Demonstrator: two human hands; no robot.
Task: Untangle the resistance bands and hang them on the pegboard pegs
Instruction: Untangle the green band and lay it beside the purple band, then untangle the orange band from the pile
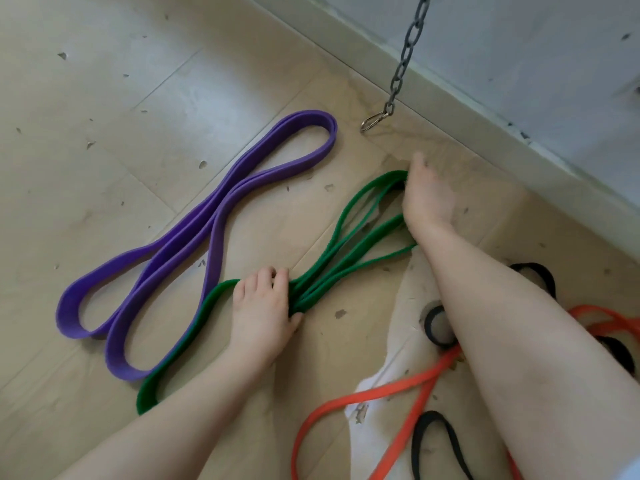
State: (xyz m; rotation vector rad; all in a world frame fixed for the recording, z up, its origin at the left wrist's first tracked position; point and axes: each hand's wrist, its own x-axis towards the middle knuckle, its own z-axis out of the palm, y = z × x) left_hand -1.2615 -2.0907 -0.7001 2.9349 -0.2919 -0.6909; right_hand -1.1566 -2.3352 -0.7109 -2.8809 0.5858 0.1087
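A green resistance band (341, 233) lies in several strands across the floor. My left hand (265, 303) grips the gathered strands at their middle. My right hand (427, 195) holds the far loop of the same green band near the wall. A wide purple band (194, 237) lies folded in long loops to the left, untouched; the green band's near end (149, 396) rests against it. An orange band (408, 386) and black bands (436, 434) lie tangled at the lower right, partly under my right forearm. No pegboard is in view.
A metal chain with a snap hook (372, 121) hangs down near the baseboard (485, 109) of the grey wall at top right. A white cloth or sheet (408, 327) lies under the orange and black bands. The floor is pale, speckled wood planks.
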